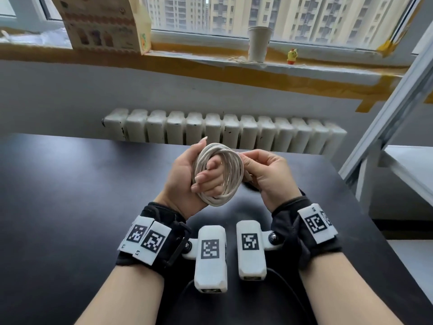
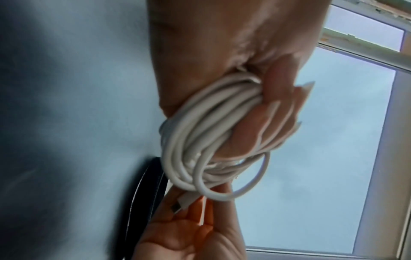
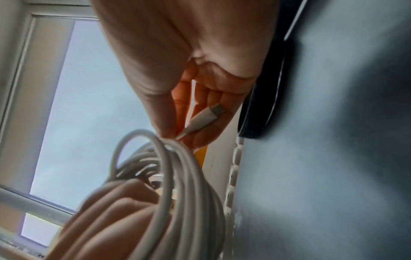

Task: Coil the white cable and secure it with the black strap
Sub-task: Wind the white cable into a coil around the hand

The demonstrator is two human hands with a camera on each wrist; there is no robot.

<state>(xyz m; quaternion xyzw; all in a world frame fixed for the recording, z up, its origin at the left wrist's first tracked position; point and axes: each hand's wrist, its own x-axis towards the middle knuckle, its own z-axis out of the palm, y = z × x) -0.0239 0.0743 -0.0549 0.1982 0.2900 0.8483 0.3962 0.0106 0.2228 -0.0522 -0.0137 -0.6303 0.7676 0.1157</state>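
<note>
The white cable (image 1: 220, 174) is wound into a coil of several loops, held above the black table. My left hand (image 1: 203, 177) grips the coil's left side, fingers curled through its middle (image 2: 262, 126). My right hand (image 1: 248, 160) pinches the cable's free end at the coil's right edge between thumb and fingers. The USB-C plug (image 3: 208, 114) lies across those fingers, also seen in the left wrist view (image 2: 182, 204). The black strap (image 3: 260, 105) lies on the table just under the right hand (image 1: 251, 187), a dark band (image 2: 144, 193); whether it touches the hand is unclear.
The black table (image 1: 70, 207) spreads wide to the left and right of my hands. Behind its far edge stands a white radiator (image 1: 222, 130). On the windowsill are a paper cup (image 1: 259, 43), a yellow toy (image 1: 292, 56) and a cardboard box (image 1: 103, 22). A white shelf frame (image 1: 398, 102) rises at right.
</note>
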